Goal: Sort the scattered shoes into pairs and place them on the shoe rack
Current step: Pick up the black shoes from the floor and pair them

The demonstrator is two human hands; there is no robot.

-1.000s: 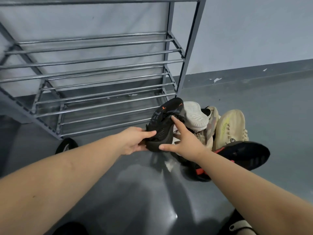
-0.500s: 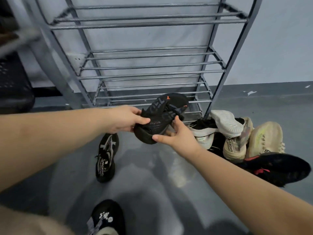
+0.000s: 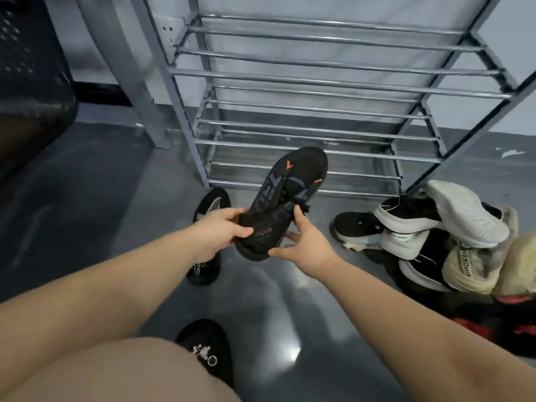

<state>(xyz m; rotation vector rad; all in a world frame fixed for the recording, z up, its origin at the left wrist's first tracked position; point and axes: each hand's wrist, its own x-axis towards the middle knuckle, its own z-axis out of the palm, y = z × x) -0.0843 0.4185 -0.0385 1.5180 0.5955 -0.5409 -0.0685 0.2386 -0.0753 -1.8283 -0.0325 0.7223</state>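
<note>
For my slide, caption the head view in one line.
Both hands, left hand and right hand, hold a black shoe before the bare metal shoe rack; mixed shoes pile at right.

Both hands hold a black sneaker [image 3: 285, 198] with orange marks above the grey floor [image 3: 101, 198], its toe pointing far toward the metal shoe rack [image 3: 333, 82]. The left hand [image 3: 216, 236] grips its heel end from the left; the right hand [image 3: 304, 248] cups it from the right and below. A second black sneaker [image 3: 207, 268] lies on the floor under the left hand. To the right, beside the rack's near right leg, sits a pile of shoes [image 3: 429, 242]: black-and-white sneakers, beige sneakers, and a black-and-red shoe [image 3: 504, 326] nearest. A black clog [image 3: 208, 349] shows at the near edge.
</note>
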